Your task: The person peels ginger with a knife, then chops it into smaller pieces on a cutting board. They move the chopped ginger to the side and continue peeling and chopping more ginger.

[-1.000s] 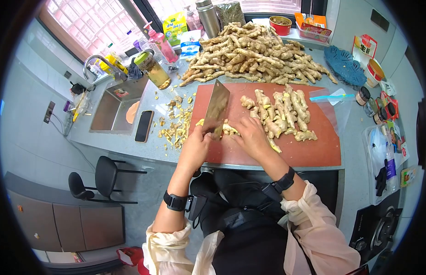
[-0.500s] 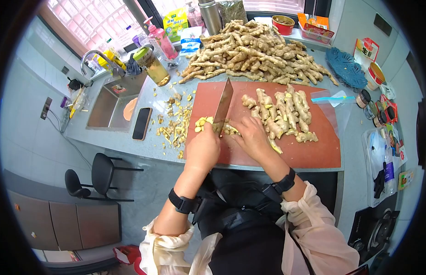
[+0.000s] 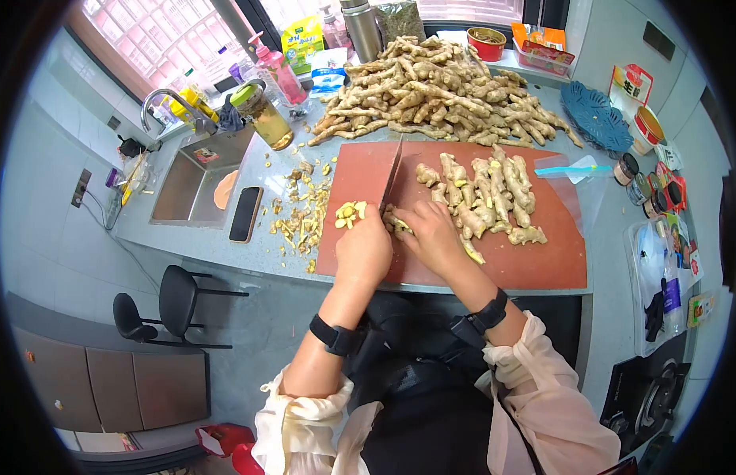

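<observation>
My left hand (image 3: 363, 248) is closed around the handle of a broad kitchen knife (image 3: 393, 174), its blade upright and pointing away from me. Beside the blade, my right hand (image 3: 431, 237) presses a piece of ginger (image 3: 398, 224) onto the reddish-brown cutting board (image 3: 502, 265); the fingers partly hide it. Yellow ginger slices (image 3: 350, 212) lie left of the knife. To the right on the board rest several whole ginger roots (image 3: 495, 194).
Behind the board rises a large heap of ginger (image 3: 439, 95). Ginger scraps (image 3: 305, 218) litter the counter at left, near a phone (image 3: 246, 214), a lidded jar (image 3: 265, 119) and the sink (image 3: 174, 186). A blue plate (image 3: 596, 117) and small jars (image 3: 639, 188) stand at right.
My left hand and the knife have shifted slightly right, toward my right hand, and the blade now shows more edge-on. My right hand stays on the ginger almost unmoved.
</observation>
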A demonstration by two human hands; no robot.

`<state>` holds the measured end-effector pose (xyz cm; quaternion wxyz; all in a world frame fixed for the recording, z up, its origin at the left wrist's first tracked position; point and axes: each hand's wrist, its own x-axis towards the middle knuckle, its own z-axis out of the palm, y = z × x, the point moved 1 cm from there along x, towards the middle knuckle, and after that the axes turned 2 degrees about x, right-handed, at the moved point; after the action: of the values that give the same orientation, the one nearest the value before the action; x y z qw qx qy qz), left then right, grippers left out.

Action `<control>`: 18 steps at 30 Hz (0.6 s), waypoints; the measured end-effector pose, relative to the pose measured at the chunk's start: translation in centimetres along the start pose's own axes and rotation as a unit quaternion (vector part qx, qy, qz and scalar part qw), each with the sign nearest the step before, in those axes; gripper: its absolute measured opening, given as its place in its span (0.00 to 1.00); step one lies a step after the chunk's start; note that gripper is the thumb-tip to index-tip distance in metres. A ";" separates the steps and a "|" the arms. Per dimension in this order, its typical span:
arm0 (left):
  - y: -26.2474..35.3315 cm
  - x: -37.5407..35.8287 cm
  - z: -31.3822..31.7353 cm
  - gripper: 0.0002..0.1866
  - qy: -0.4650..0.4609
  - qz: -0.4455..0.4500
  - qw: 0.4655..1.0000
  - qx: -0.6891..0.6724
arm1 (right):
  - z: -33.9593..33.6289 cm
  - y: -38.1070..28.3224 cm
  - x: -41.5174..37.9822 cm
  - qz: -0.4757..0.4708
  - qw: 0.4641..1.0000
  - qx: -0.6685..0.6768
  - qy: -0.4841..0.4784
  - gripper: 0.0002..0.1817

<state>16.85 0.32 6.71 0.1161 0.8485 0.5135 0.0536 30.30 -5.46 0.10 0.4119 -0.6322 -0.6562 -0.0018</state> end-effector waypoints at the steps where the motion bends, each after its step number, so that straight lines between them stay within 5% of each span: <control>1: -0.6 0.4 0.0 0.13 0.005 0.004 1.000 -0.012 | -0.1 0.0 -0.1 -0.007 1.000 0.009 0.009 0.24; 8: -5.3 1.4 -1.7 0.13 0.049 0.009 0.995 -0.088 | -0.1 0.1 -0.2 -0.002 1.000 0.018 0.004 0.23; 10: -5.4 0.5 -3.3 0.13 0.019 0.011 0.981 -0.191 | -0.1 0.2 -0.2 -0.005 1.000 0.017 0.005 0.23; 11: -3.7 -0.5 -5.4 0.13 -0.040 -0.066 0.975 -0.208 | -0.1 0.2 -0.2 -0.005 1.000 0.019 0.005 0.23; 14: -5.2 -1.3 -3.6 0.12 -0.016 -0.004 0.987 -0.160 | -0.2 0.1 -0.2 -0.015 1.000 0.015 0.015 0.22; 18: -4.3 -3.0 -3.3 0.14 -0.101 -0.042 0.967 -0.230 | -0.2 0.1 -0.2 -0.012 1.000 0.012 0.012 0.22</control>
<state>11.06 0.05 8.87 0.3618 0.7778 0.5077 0.0796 30.47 -5.71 0.09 0.4279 -0.6189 -0.6587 -0.0066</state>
